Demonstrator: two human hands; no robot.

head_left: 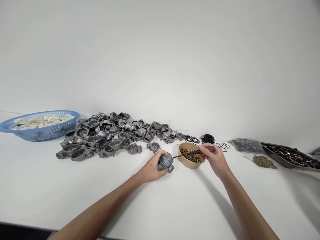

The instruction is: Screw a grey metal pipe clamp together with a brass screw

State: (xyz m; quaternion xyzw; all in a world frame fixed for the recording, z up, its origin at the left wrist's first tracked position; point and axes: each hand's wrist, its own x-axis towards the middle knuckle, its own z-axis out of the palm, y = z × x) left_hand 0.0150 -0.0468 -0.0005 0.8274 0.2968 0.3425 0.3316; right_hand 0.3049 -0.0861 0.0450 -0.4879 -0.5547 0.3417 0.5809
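My left hand (153,168) grips a grey cast-metal carburetor-like body (166,162), its rounded side turned up. In my right hand (215,160) is a screwdriver (193,153) with a red and black handle, held nearly level and pointing left. Its tip reaches the right side of the metal part; a small brass-coloured spot shows there, too small to make out. Behind and below the screwdriver's shaft stands a tan round bowl (191,165) holding many brass-coloured screws (186,156).
A heap of grey metal bowl-shaped castings (115,135) spreads at the back left. Beyond it sits a blue plastic basket (42,133) with whitish parts. Black rubber rings (192,139), a bag of small brass pieces (265,162) and a metal tray (280,159) of black parts lie right.
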